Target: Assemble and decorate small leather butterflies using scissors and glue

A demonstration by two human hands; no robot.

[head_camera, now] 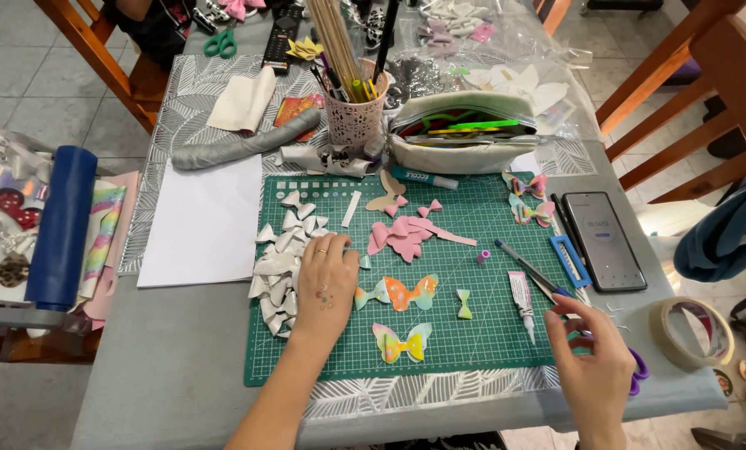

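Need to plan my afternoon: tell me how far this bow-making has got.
Done: two finished bows lie near the phone. In hand: left hand presses on the mat beside white cut pieces; right hand reaches toward the glue tube. Left: pink and rainbow shapes lie unassembled.

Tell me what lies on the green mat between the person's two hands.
In the head view, between the left hand and right hand: colourful butterfly-shaped cutouts, a small bow piece and a glue tube.
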